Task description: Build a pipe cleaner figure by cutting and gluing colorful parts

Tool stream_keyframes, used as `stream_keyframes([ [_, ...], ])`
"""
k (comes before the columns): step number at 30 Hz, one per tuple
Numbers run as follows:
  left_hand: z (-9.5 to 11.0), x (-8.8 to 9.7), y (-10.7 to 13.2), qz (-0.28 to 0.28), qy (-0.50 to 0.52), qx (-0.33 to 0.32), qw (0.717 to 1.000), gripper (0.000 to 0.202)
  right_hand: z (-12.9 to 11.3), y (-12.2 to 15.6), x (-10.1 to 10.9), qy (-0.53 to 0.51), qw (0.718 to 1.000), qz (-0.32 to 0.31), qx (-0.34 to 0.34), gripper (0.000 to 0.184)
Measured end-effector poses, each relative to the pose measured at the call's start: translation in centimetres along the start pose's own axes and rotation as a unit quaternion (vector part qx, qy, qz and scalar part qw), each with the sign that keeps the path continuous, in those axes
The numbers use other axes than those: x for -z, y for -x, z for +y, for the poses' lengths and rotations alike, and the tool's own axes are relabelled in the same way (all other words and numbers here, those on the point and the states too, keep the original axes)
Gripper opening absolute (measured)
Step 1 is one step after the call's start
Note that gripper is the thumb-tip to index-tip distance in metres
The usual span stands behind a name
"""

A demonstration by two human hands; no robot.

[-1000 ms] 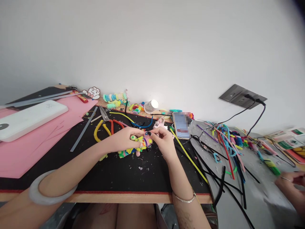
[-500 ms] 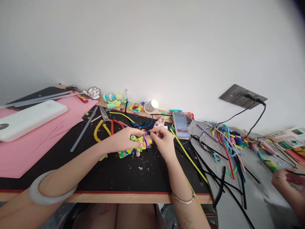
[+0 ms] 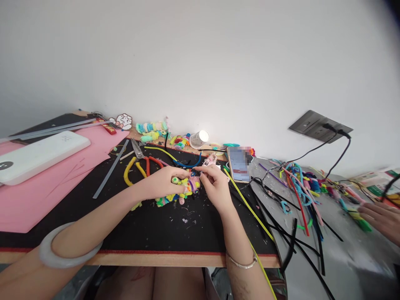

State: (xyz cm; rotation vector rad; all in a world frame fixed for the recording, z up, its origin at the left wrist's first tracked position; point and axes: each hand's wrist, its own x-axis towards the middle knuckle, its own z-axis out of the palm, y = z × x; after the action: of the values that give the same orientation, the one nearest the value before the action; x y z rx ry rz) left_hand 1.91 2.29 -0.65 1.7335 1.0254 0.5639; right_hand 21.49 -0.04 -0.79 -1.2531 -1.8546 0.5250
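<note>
A multicoloured fuzzy pipe-cleaner figure [image 3: 191, 186], with yellow, pink, purple and green bands, lies low over the black mat [image 3: 140, 233]. My left hand [image 3: 164, 182] is closed around its upper side, thumb and fingers gripping it. At the figure's right end, my right hand [image 3: 215, 183] pinches with thumb and forefinger at a small dark bit, too small to make out well. Scissors [image 3: 139, 154] with red handles lie open behind my left hand. Beside them rests a bent yellow pipe cleaner [image 3: 127, 173].
A phone [image 3: 239, 164] leans behind my right hand, near a paper cup [image 3: 199, 138]. Loose pipe cleaners [image 3: 303, 187] cover the grey table at right, where another person's hand [image 3: 379, 218] works. A white box-like device [image 3: 46, 156] sits on pink sheets [image 3: 40, 200].
My right fingers have shifted slightly at the figure's end, the forefinger now straighter. My left hand keeps its grip. The other person's hand at right has moved up and turned palm-down.
</note>
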Motion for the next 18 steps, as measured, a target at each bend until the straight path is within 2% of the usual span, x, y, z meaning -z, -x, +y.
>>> stream_keyframes([
  [6,0.56,0.1,0.18,-0.02,0.009,0.002,1.0,0.054,0.15,-0.35,0.11,0.051,0.998,-0.007,-0.028,0.026],
  [15,0.81,0.01,0.46,-0.028,0.053,0.01,0.998,0.05,0.76,-0.22,0.33,0.059,0.995,0.064,-0.044,0.023],
  [18,0.57,0.05,0.35,-0.015,0.034,0.003,0.999,0.051,0.4,-0.04,0.44,0.037,0.997,0.064,-0.019,0.017],
])
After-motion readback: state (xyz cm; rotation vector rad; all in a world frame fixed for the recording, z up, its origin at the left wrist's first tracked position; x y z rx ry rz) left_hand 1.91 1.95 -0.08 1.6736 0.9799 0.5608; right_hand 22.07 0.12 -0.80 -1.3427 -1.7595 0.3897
